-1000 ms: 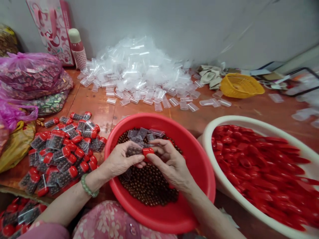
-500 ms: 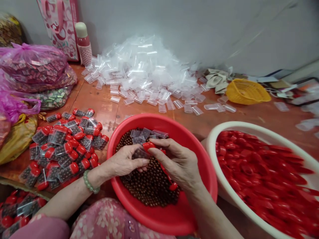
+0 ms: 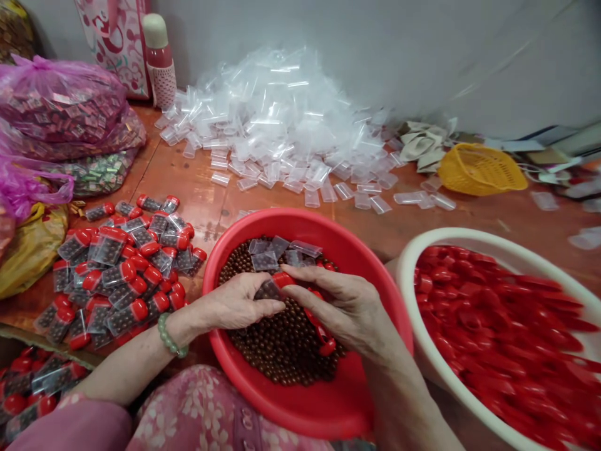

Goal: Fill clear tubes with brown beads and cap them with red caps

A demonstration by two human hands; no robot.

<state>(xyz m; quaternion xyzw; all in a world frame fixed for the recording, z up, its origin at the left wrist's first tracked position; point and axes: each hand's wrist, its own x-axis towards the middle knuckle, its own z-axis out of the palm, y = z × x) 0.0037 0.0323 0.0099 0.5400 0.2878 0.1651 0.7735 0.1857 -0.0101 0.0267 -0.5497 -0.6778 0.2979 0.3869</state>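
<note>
The wooden tabletop [image 3: 188,181] spreads across the scene. At its near right stands a white basin [image 3: 407,294], heaped with glossy red plastic pieces [image 3: 493,332]. Beside it, at near centre, is a red basin [image 3: 350,388], its inside partly covered by small brown beads [image 3: 286,347]. Far centre, against the wall, rises a loose heap of clear plastic sleeves [image 3: 286,113]. Left of the red basin lies a pile of bead-filled containers with red ends [image 3: 117,275], tumbled at all angles. Far left sit knotted purple bags [image 3: 66,100] of small wrapped items; behind them stands a pink patterned bag [image 3: 117,56]. Far right, a yellow basket [image 3: 481,169] rests on the tabletop beside a crumpled pale cloth [image 3: 425,144]. The right hand [image 3: 347,300] is above the red basin, its grip pinching a red cap [image 3: 282,279] between thumb and fingertips; more red pieces [image 3: 323,338] show below the palm. The left hand [image 3: 241,300] faces it, its grip closed on a small clear container [image 3: 267,290] held tilted over the beads, the red cap at its right end. Far left, an upright bottle [image 3: 160,59] stands just beside the patterned bag. Smaller is the green bead bracelet [image 3: 169,338] around the left wrist. Several clear sleeves [image 3: 277,252] lie on the beads at the basin's far side.
</note>
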